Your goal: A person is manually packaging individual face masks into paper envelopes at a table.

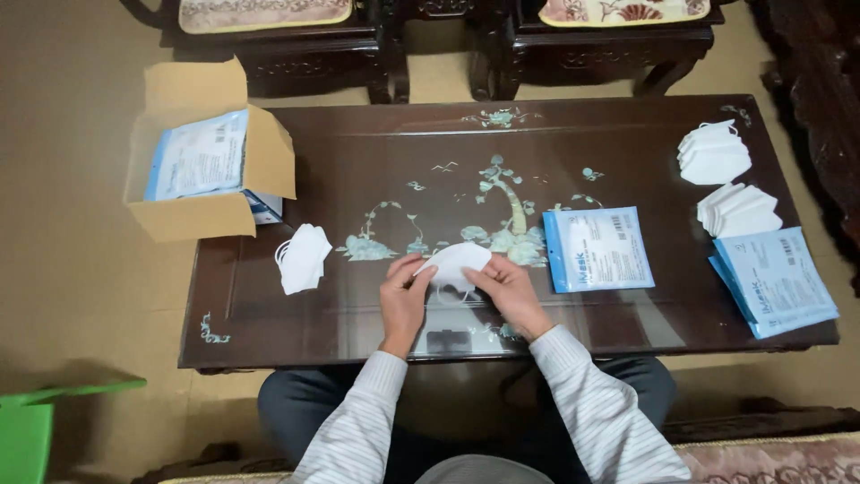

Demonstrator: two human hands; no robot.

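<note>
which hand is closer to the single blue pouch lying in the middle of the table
Right. The right hand is just left of the blue pouch; the left hand is farther left, past the white mask both hold.

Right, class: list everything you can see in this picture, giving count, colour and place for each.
Mask in hand: one, white, table centre, held by both hands.
Loose masks: small stack, white, table left.
Mask stacks: two, white, table right.
Flat pouch: one, blue and white, right of centre.
Pouch pile: several, blue and white, table's right end.
Cardboard box: one, brown, open, left end, holding pouches.
Table: one, dark wood, pearly inlay.
Chairs: two, dark, behind.
Green object: one, lower left.
Left hand, right hand: striped sleeves.
</note>
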